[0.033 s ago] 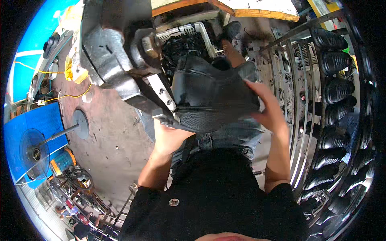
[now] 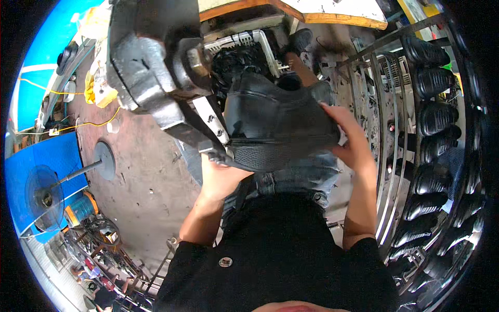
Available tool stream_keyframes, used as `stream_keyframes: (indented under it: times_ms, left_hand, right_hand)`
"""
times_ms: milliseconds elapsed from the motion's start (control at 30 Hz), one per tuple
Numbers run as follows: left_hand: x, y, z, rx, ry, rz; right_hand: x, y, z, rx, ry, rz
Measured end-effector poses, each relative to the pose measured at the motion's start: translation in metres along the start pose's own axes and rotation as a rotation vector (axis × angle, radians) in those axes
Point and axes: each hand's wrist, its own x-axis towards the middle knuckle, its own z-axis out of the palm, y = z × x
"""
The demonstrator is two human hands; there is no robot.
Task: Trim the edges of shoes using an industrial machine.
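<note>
A black leather shoe [image 2: 280, 122], with a stitched seam and a pebbled band along its near edge, is held over my lap. My left hand [image 2: 221, 179] grips its near left side, the fingertips partly hidden under the shoe and the machine's lower tip. Around the right end of the shoe curls my right hand [image 2: 353, 140], thumb and fingers on either side. Close on the left looms a dark metal machine head [image 2: 150, 67] with a large bolt and a pale metal strip [image 2: 210, 118]. Its lower end meets or nearly meets the shoe's left edge; which, I cannot tell.
Beyond the shoe stands a white plastic crate [image 2: 265, 49] full of black scraps. A wood-edged table [image 2: 343, 20] is at the top. To the right, a metal rack [image 2: 382, 145] holds several black shoes [image 2: 436, 117]. A standing fan [image 2: 47, 197] is at the far left.
Very little: the shoe, both hands and the machine head appear a touch further right in the picture. The grip is the same.
</note>
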Motion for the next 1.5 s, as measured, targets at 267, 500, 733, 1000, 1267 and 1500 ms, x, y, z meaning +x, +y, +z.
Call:
stream_keyframes:
  times_ms: [267, 500, 733, 1000, 1267, 1500]
  left_hand:
    - [-0.010, -0.002, -0.013, 0.038, -0.029, -0.033]
    - [-0.011, -0.012, -0.014, -0.149, 0.005, -0.138]
    - [-0.026, -0.030, -0.009, -0.345, 0.159, -0.407]
    - [-0.021, -0.044, -0.026, -0.931, -0.017, -0.461]
    - [0.043, -0.097, -0.001, -0.426, -0.276, -0.597]
    - [0.039, -0.181, -0.002, -0.035, -0.483, -0.634]
  right_hand:
    - [0.003, 0.002, 0.017, 0.017, -0.048, 0.012]
    - [0.014, -0.025, -0.020, -0.142, -0.100, 0.073]
    - [0.036, -0.078, -0.075, -0.436, -0.041, -0.159]
    - [0.015, -0.109, -0.063, -0.536, 0.031, -0.055]
    - [-0.200, -0.141, -0.049, -0.430, 0.486, 0.459]
    - [-0.419, -0.255, 0.052, -0.541, 1.812, 1.158]
